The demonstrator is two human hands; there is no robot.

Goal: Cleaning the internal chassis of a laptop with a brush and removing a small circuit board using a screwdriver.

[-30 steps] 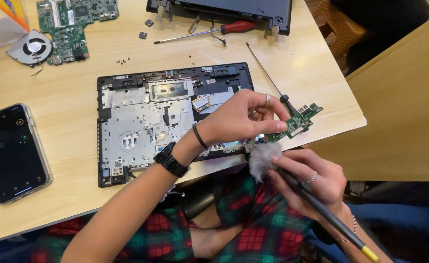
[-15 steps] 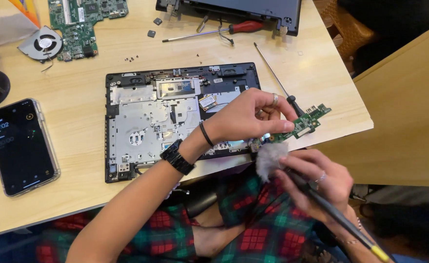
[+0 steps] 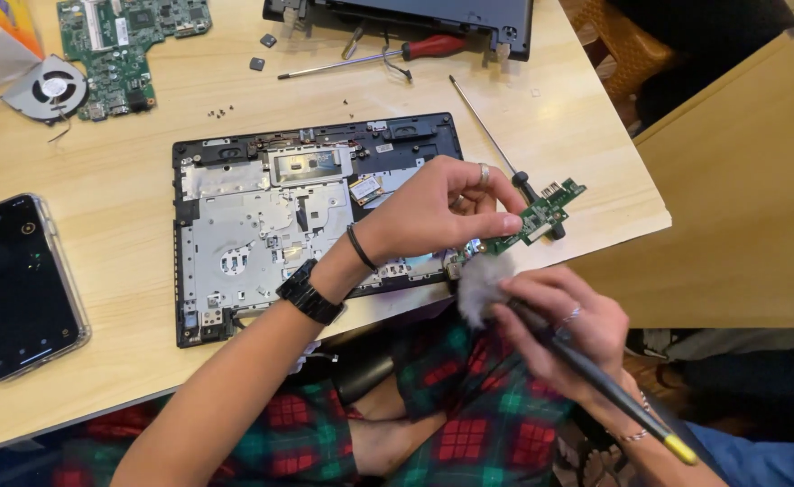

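My left hand [image 3: 442, 209] pinches a small green circuit board [image 3: 541, 215] and holds it just past the table's right front edge. My right hand [image 3: 564, 329] grips a dark-handled brush with a yellow end [image 3: 681, 448]; its pale fluffy head [image 3: 480, 281] touches the near end of the board. An opened laptop base [image 3: 262, 225] with bare metal plate lies on the wooden table [image 3: 126, 135] under my left forearm. A black watch is on my left wrist.
A phone [image 3: 18, 284] lies at the table's left edge. A green motherboard [image 3: 126, 41] with a fan [image 3: 50, 88] sits far left. A red-handled screwdriver [image 3: 388, 56], a thin black screwdriver [image 3: 492, 135], loose screws and another laptop part [image 3: 433, 16] lie at the back.
Both hands stay in much the same pose; the brush head has moved up against the near end of the small board. The view has shifted a little.
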